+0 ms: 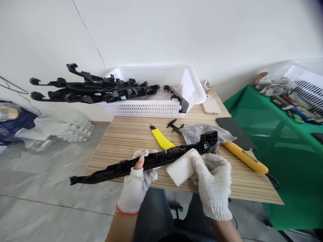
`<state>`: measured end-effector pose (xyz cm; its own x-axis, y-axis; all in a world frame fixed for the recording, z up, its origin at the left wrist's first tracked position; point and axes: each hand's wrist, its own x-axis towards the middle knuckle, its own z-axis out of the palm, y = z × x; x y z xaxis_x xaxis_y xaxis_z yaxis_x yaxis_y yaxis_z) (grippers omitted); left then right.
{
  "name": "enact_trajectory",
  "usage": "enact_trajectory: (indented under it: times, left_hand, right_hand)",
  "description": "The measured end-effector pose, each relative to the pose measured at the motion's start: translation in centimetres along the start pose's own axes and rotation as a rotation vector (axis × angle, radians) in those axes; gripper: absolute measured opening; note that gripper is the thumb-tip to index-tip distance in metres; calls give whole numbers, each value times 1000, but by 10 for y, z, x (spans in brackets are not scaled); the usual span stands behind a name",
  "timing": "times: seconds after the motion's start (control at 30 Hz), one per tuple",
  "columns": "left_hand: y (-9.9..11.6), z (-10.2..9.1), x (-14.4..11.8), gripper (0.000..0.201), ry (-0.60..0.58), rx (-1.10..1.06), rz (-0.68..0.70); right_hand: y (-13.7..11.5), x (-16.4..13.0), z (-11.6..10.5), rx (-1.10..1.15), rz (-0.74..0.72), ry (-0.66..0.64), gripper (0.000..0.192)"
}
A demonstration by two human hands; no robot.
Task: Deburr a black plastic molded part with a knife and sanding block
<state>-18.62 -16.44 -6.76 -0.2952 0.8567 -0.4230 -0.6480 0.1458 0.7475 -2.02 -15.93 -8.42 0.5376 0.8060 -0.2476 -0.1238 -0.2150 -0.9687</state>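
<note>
A long black plastic part [121,167] lies tilted across the front of the table, its right end higher. My left hand [138,183], in a white knit glove with the thumb tip bare, is closed around its middle. In my gloved right hand [213,183] is a folded white cloth [182,168], pinched between thumb and fingers and held against or just below the part's right half; whether they touch I cannot tell. Behind the part's right end rests a grey rag [196,131]. Near it lie a yellow utility knife [163,138] and a black caliper [175,126].
A white plastic basket [151,110] at the back holds several black parts [96,88] jutting out leftward. On the right are a pink phone [211,105], a dark flat device [233,129] and a yellow-handled tool [246,158] with a cord. Beyond stands a green-covered table [277,151] with gloves and pens.
</note>
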Motion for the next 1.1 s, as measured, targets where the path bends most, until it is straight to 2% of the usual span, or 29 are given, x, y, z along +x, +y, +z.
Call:
enact_trajectory:
  times: [0.07, 0.17, 0.23, 0.4, 0.47, 0.6, 0.73, 0.83, 1.0, 1.1]
  left_hand:
    - [0, 0, -1, 41, -14, 20, -3]
    - [1, 0, -2, 46, -18, 41, -30]
    - [0, -1, -2, 46, -17, 58, -36]
    - [-6, -8, 5, 42, 8, 62, -53]
    - [-9, -11, 8, 43, 29, 44, -66]
    - [-8, -12, 7, 45, 37, 5, -68]
    - [-3, -7, 1, 46, -18, -20, -43]
    - [0, -5, -2, 45, -37, 7, -46]
    - [0, -5, -3, 47, -10, 28, -56]
    - [-2, -7, -1, 43, 14, 38, -60]
  right_hand:
    - [-1, 6, -6, -18, -29, 102, 60]
    - [1, 7, -8, -3, -90, 139, 56]
    - [4, 1, -5, 23, -74, 78, 54]
    - [13, -24, 14, 84, 56, -248, 51]
    - [16, -30, 20, 99, 42, -286, 50]
    - [17, -26, 16, 101, -2, -171, 49]
    - [14, -7, -2, 47, -24, 11, 50]
    - [12, 3, -14, 6, -33, 96, 49]
    - [11, 0, -11, -31, -22, 129, 49]
    - [11, -9, 0, -8, 14, 20, 46]
